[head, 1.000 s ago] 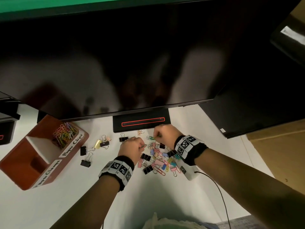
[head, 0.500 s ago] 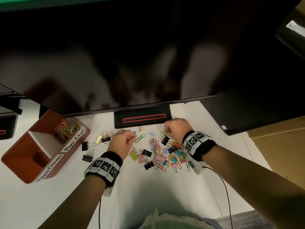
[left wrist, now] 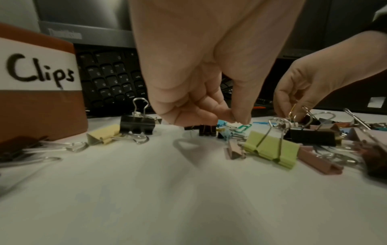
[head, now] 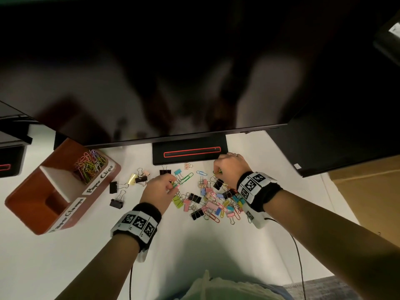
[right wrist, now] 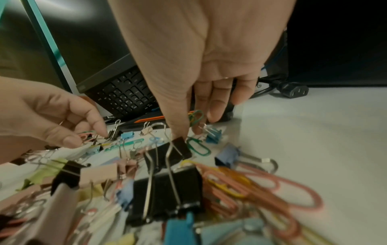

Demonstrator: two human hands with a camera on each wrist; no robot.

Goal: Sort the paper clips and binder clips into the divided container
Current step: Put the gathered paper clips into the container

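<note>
– White tabletop [head: 71, 256], brown divided container [head: 32, 211] at left edge?
– Yes. Left hand [head: 159, 190] pinches pink paper clip [head: 177, 185]; right hand [head: 229, 167] pinches green paper clips [right wrist: 195, 118] above mixed clip pile [head: 213, 202], mid-table.

A mixed heap of coloured paper clips and binder clips [head: 213, 202] lay on the white desk, with black binder clips [head: 116, 194] strewn to its left. The brown divided container [head: 39, 204] stood further left, tilted in view, with labels reading "Paper Clips" and "Paper Clamps". Its far compartment held a tangle of coloured paper clips [head: 89, 164].
</note>
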